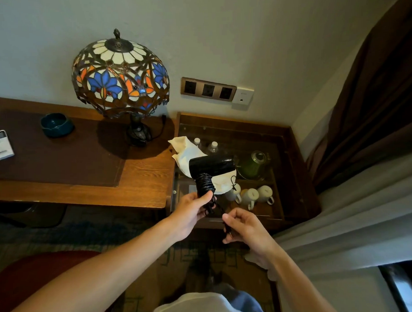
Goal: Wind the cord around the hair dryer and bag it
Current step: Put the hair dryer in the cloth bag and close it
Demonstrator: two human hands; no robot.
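Note:
A black hair dryer [211, 167] is held upright in the air, barrel pointing right. Its black cord [204, 184] is wound in many turns around the handle. My left hand [191, 211] grips the bottom of the handle, thumb pressed on the coils. My right hand [243, 225] sits just below and to the right, pinching the short loose end of the cord with the plug. A cream cloth bag [188, 153] with a black drawstring lies behind the dryer on the glass-topped side cabinet, partly hidden by it.
A stained-glass lamp [120, 74] stands on the wooden desk [140, 179] to the left, with a teal bowl [56, 125] and a remote [0, 144]. The cabinet [291, 167] holds bottles, a green teapot and white mugs. Wall sockets [208, 89] are above; curtains [363, 131] hang right.

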